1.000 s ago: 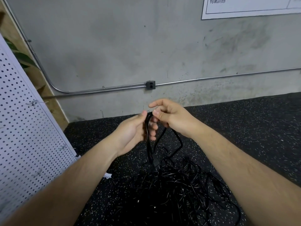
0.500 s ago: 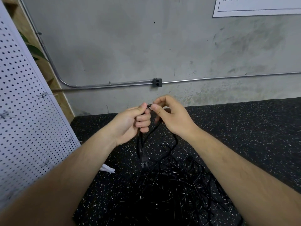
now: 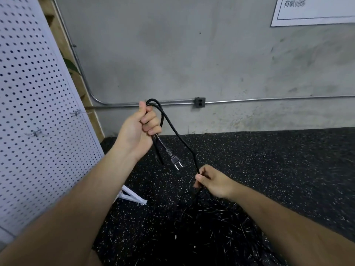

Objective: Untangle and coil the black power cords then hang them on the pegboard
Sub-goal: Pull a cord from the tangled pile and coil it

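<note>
My left hand [image 3: 138, 129] is clenched round the first loops of one black cord [image 3: 173, 130], its plug [image 3: 175, 162] dangling just below my fist. My right hand [image 3: 213, 181] pinches the same cord lower down, where it runs into the tangled pile [image 3: 211, 227] on the floor [image 3: 269, 160]. I judge this is early coiling: the next move calls for drawing slack free and laying another loop into the left grip. No container shows. The pegboard [image 3: 38, 83] and its hooks [image 3: 36, 132] stand to my left.
</note>
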### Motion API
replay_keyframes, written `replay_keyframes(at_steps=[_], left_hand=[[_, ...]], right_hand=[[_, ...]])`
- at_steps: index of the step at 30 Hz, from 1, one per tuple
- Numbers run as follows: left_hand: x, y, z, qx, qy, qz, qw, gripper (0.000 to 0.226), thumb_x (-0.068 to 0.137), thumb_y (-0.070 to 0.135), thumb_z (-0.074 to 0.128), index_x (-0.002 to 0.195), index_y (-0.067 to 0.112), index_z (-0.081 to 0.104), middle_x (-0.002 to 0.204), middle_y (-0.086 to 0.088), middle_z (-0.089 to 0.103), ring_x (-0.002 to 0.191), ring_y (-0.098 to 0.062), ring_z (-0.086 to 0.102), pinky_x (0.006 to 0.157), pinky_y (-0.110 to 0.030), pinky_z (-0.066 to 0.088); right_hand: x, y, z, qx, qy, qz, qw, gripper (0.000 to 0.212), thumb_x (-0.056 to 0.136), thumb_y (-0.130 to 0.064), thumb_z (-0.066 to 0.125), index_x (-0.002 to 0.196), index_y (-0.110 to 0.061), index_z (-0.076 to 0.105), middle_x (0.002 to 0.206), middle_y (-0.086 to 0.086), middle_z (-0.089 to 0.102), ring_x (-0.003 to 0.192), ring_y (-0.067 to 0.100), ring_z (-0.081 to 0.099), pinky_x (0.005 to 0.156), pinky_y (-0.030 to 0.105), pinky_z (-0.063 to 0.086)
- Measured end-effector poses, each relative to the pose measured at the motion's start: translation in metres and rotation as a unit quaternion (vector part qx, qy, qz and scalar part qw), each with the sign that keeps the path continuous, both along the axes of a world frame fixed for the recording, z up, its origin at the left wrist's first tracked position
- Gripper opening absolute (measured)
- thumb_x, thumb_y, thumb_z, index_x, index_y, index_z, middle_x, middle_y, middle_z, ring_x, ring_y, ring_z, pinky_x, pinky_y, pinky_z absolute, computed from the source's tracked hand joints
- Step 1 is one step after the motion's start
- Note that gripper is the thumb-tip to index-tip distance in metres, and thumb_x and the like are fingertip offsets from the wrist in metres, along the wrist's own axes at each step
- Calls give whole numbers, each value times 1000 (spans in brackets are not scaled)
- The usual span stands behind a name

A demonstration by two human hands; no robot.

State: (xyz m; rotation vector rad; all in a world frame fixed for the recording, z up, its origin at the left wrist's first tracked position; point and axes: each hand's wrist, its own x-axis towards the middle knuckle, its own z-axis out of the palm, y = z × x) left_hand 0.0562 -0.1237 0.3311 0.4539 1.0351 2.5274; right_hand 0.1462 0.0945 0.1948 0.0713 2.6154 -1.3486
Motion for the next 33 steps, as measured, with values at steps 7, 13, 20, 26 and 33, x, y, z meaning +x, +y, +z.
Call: replay_keyframes(at_steps=[7, 13, 20, 26, 33], left_hand=[[-6, -2, -9, -78, 58, 70, 993, 28, 109, 35, 36, 93, 16, 49, 69, 8, 45, 57, -7, 35, 53, -20, 32], [6, 6, -18, -233, 146, 80, 958, 26, 110, 29, 36, 98, 13, 51, 72, 6, 56, 61, -9, 45, 57, -22, 34], [30, 21, -21, -390, 237, 34, 889, 26, 108, 25, 43, 105, 1, 54, 84, -2, 74, 73, -15, 69, 63, -24, 53], [40, 32, -26, -494, 295, -4, 818, 30, 106, 34, 48, 93, 8, 53, 60, 5, 60, 59, -16, 61, 72, -33, 50], [26, 29, -24, -457, 211, 13, 864, 26, 105, 29, 53, 84, 14, 56, 76, -1, 65, 55, -7, 51, 54, -22, 42]], right_hand=[[7, -3, 39, 147, 107, 14, 983, 18, 104, -31, 54, 93, -17, 53, 75, -1, 65, 47, -1, 51, 46, 20, 39], [26, -23, 71, 303, 130, 176, 928, 28, 102, -23, 51, 127, -26, 64, 121, -7, 64, 108, 16, 61, 94, 34, 52], [31, -31, 105, 320, 301, 106, 892, 32, 101, -54, 47, 109, -31, 68, 104, -10, 69, 94, 14, 64, 81, 36, 54], [20, -26, 101, 186, 336, -37, 923, 47, 83, -64, 66, 78, -17, 66, 74, -5, 67, 68, 14, 61, 68, 39, 52], [30, -27, 91, -87, 193, 13, 977, 25, 92, -29, 73, 105, -17, 56, 80, -4, 62, 63, 10, 61, 66, 34, 59]])
